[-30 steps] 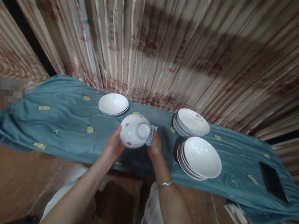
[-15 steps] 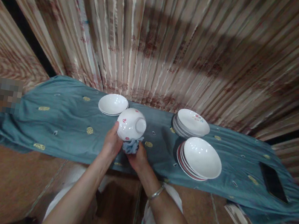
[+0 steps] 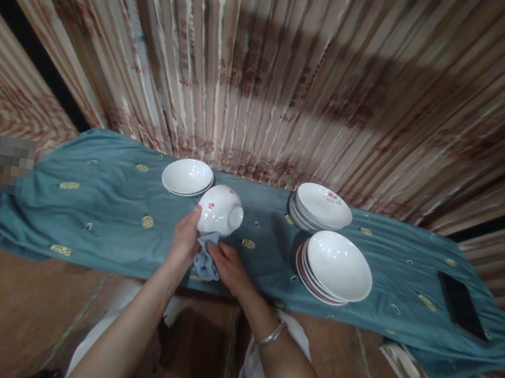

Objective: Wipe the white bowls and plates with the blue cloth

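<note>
A white bowl [image 3: 220,209] with small red marks is tilted on its side above the cloth, its foot ring facing right. My left hand [image 3: 184,239] is closed on the bowl's left edge. Below the bowl, a crumpled blue-grey rag [image 3: 206,259] hangs from my right hand [image 3: 228,267], which is closed on it; the rag's top touches the bowl's lower edge. Just behind and to the left sits a small stack of white bowls [image 3: 187,177].
On the right of the green patterned cloth [image 3: 113,237] stand a stack of plates [image 3: 322,207] with a floral top one and a stack of deep white bowls [image 3: 339,265]. A black phone [image 3: 461,306] lies near the right end. A pleated curtain [image 3: 271,76] hangs behind.
My right hand has shifted slightly left with the rag, which now hangs lower and more spread out. The bowl has turned a little in my left hand.
</note>
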`<action>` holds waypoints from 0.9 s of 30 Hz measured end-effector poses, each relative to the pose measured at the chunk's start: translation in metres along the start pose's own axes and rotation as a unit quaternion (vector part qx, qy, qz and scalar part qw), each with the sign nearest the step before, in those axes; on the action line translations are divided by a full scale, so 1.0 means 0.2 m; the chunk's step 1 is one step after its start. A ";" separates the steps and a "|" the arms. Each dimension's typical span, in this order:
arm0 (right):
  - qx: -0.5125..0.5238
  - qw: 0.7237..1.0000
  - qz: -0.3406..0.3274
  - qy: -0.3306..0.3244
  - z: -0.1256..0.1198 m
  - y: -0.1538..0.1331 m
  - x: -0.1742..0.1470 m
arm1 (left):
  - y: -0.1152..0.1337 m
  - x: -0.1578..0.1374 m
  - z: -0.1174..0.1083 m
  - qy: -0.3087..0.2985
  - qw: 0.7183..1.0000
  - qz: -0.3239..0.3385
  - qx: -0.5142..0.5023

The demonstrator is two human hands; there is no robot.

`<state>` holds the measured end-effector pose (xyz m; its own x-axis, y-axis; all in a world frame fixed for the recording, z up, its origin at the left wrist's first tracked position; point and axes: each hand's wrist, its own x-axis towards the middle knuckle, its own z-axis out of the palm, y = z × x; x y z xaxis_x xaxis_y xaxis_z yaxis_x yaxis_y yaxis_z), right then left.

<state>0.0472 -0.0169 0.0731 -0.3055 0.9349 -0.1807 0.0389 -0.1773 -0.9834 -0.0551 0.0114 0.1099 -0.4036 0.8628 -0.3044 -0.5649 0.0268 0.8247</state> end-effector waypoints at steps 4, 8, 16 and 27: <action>0.016 1.000 0.003 -0.020 -0.06 -0.02 -0.01 | 0.00 -0.01 0.01 -0.032 0.999 0.026 0.022; 0.050 0.998 0.036 -0.025 -0.13 -0.05 -0.01 | -0.01 0.00 0.01 -0.039 0.998 0.057 0.011; 0.052 0.997 0.048 0.042 -0.32 -0.04 0.04 | -0.04 0.02 -0.04 -0.100 0.955 0.148 0.235; 0.006 0.972 0.032 0.232 -0.45 -0.01 0.13 | -0.20 -0.02 -0.11 -0.264 0.658 0.420 0.566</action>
<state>0.1247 0.0343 0.0684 0.1588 0.9597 -0.2319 0.0323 -0.2398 -0.9703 -0.0472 -0.0043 0.0671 0.2437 0.8604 0.4475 0.7174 -0.4704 0.5139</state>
